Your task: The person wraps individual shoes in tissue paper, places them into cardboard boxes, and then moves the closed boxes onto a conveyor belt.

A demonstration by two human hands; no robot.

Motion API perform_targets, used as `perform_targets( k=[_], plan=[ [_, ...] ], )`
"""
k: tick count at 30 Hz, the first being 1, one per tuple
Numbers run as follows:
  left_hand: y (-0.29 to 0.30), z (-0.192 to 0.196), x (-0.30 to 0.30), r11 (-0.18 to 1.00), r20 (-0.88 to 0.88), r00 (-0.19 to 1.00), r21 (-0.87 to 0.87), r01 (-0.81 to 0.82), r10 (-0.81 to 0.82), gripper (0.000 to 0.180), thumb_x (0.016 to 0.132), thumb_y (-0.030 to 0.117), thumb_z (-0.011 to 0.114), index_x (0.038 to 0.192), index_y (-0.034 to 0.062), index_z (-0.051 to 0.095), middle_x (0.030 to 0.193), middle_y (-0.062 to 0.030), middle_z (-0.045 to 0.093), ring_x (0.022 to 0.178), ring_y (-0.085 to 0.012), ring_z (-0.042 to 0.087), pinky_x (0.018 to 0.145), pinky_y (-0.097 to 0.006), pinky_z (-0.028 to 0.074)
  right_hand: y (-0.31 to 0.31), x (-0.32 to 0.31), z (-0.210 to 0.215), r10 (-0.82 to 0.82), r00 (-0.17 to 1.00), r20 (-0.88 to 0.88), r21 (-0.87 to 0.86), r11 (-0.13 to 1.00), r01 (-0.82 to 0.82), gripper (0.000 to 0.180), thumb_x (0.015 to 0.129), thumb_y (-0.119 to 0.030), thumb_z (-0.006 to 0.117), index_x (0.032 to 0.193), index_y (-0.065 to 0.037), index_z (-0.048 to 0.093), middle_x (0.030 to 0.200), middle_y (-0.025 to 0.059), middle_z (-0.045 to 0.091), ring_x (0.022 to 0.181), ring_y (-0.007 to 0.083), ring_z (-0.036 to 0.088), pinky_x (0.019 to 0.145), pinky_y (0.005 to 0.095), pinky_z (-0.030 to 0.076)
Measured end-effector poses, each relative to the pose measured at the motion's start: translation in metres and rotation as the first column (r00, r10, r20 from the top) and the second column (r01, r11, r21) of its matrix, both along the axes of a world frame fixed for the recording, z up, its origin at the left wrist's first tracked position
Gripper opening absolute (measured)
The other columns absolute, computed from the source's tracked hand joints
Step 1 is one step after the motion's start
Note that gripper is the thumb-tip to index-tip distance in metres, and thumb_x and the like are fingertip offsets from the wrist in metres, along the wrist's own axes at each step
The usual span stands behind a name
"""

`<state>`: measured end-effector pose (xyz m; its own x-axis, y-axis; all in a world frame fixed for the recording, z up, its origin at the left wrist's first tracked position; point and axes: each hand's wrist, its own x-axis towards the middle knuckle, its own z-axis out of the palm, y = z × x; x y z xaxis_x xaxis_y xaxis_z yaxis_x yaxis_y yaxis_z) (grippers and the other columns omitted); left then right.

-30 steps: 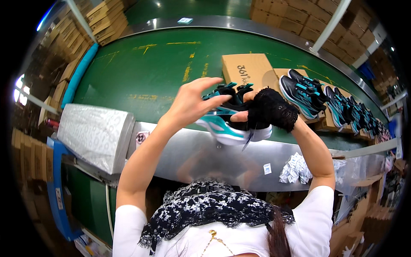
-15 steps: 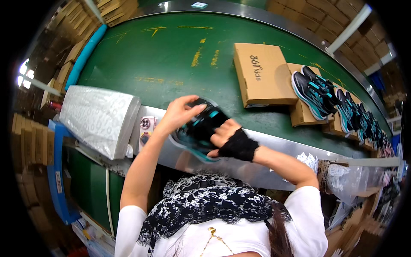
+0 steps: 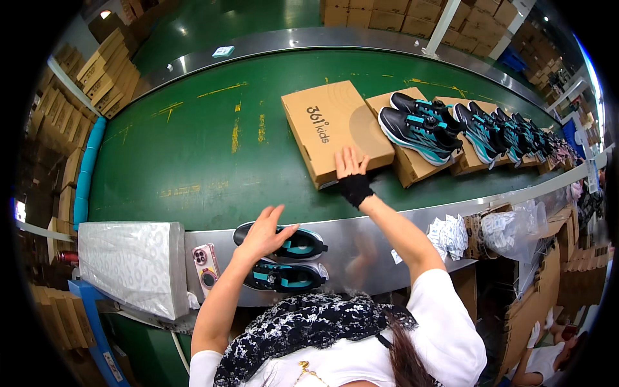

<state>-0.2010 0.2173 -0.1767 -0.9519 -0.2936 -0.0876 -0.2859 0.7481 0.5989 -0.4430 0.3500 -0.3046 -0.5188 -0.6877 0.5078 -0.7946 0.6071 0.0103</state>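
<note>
On the steel ledge (image 3: 361, 251), I register the pair of shoes (image 3: 284, 277) lying left-to-right, the left hand (image 3: 262, 237) nearer, spread over the far shoe (image 3: 302, 244) with no grasp visible, while the right hand (image 3: 351, 169) rests, fingers extended, on the near edge of the cardboard box (image 3: 335, 126), forward-right.

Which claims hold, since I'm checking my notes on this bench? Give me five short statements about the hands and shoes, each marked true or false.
1. The right hand is at the near edge of a cardboard box. True.
2. The left hand is over the phone. False: the left hand is over the near pair of shoes.
3. The phone lies left of that pair. True.
4. Only the left hand wears a black glove. False: the black glove is on the right.
5. That pair sits on the metal ledge. True.
</note>
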Motion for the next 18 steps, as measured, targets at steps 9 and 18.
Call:
perform_targets(
  k=[9, 18],
  plan=[
    [-0.043, -0.022, -0.008, 0.928, -0.115, 0.973, -0.34, 0.151, -0.2, 0.039, 0.078, 0.036, 0.06, 0.103, 0.0056, 0.059, 0.107, -0.0215, 0.052, 0.1, -0.0333, 0.05, 0.087, -0.042, 0.035, 0.063, 0.058, 0.136, 0.652, 0.444, 0.615, -0.749, 0.308, 0.587, 0.048, 0.072, -0.006, 0.061, 0.117, -0.008, 0.043, 0.102, 0.0057, 0.054, 0.09, 0.0194, 0.056, 0.07, 0.0305, 0.051],
    [-0.117, -0.033, 0.056, 0.987, -0.371, 0.922, -0.147, 0.063, -0.115, 0.021, 0.078, 0.02, 0.061, 0.088, 0.0021, 0.063, 0.093, -0.0142, 0.059, 0.092, -0.0297, 0.053, 0.082, -0.037, 0.042, 0.203, 0.17, -0.036, -0.747, 0.446, 0.492, 0.124, 0.568, 0.814, 0.035, 0.081, -0.027, 0.053, 0.111, -0.01, 0.049, 0.096, 0.0151, 0.049, 0.082, 0.0327, 0.052, 0.072, 0.0397, 0.044]
  ],
)
